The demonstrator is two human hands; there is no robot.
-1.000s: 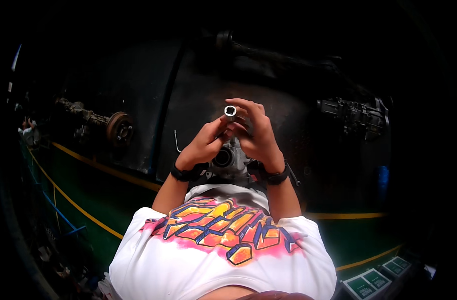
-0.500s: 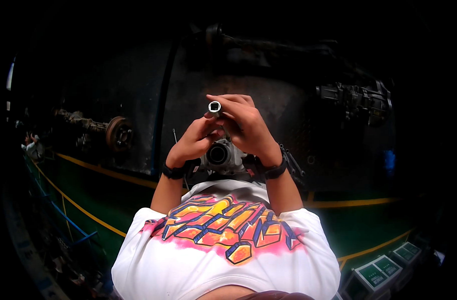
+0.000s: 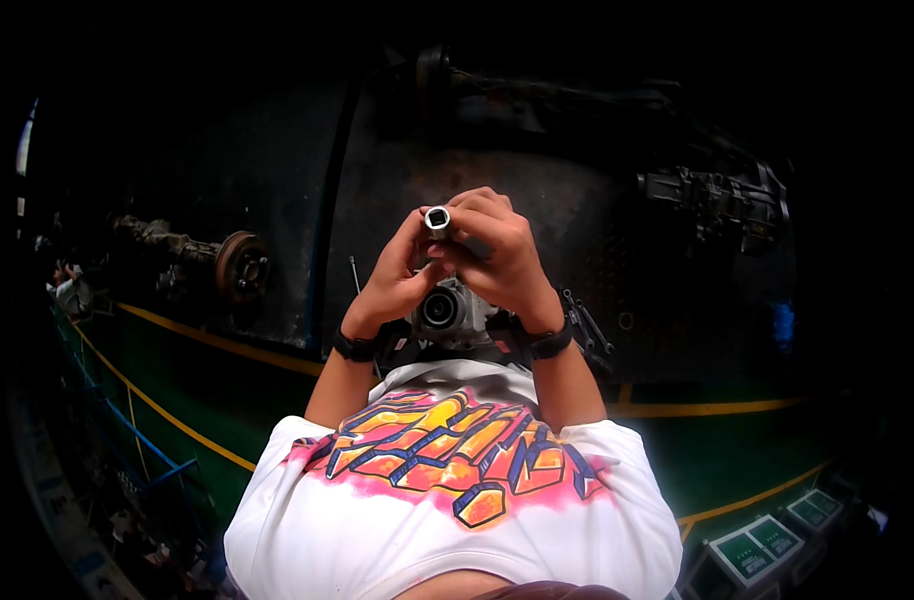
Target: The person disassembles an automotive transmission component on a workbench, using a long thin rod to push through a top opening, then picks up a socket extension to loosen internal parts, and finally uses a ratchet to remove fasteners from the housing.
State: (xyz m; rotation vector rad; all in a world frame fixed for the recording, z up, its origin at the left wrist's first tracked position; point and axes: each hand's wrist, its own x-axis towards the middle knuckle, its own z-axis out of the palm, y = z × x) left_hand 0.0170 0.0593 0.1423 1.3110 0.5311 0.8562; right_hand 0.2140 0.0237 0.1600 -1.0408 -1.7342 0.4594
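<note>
Between my hands is a shiny metal socket (image 3: 437,221), its square drive hole facing up toward me. The fingers of my right hand (image 3: 500,245) close on it from the right. My left hand (image 3: 395,275) is also closed, with its thumb and fingers at the socket's left side and lower part. The socket's far end is hidden behind the fingers. Below the hands, close to my body, stands a grey metal gear housing (image 3: 464,318) with a round dark opening (image 3: 439,308); the hands are over it.
Several wrenches (image 3: 589,325) lie right of the housing, and a thin rod (image 3: 354,280) is on its left. A rusty hub with an axle (image 3: 241,267) sits far left. At the right is a gearbox (image 3: 722,205). Yellow lines (image 3: 707,408) cross the green floor; boxes (image 3: 757,548) stand lower right.
The socket has shifted slightly right and nearer to me. My left fingers have risen beside it, and my right fingers are bent more around it.
</note>
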